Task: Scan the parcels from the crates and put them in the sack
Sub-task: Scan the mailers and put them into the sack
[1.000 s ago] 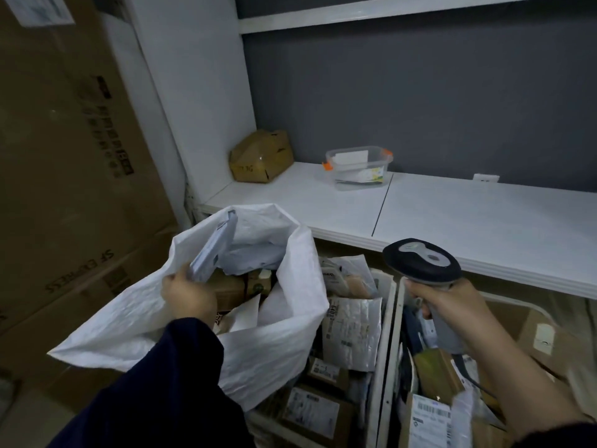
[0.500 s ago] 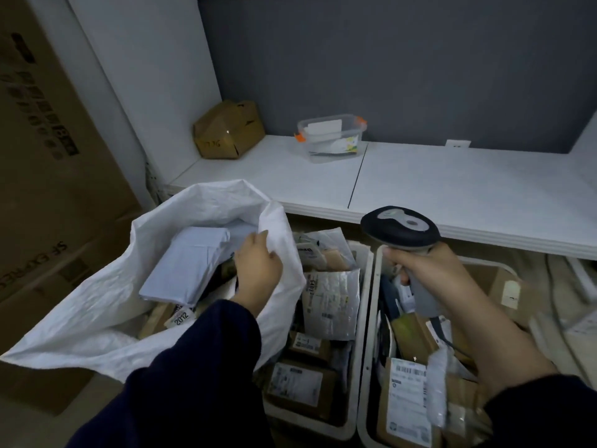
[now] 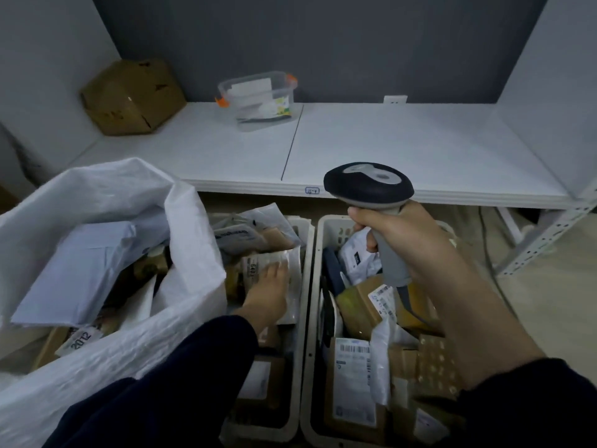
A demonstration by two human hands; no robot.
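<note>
A white woven sack stands open at the left, holding a pale blue mailer and several parcels. Two cream crates sit side by side, the left crate and the right crate, both full of parcels. My left hand reaches into the left crate with straight fingers resting on a clear-wrapped parcel with a label. My right hand grips a grey and black barcode scanner above the right crate.
A white shelf runs behind the crates, carrying a dented cardboard box and a clear lidded tub. A white metal rack leg stands at the right. Grey wall behind.
My left hand let the pale blue mailer drop into the sack, then moved right into the left crate onto a wrapped parcel. The scanner stayed in my right hand.
</note>
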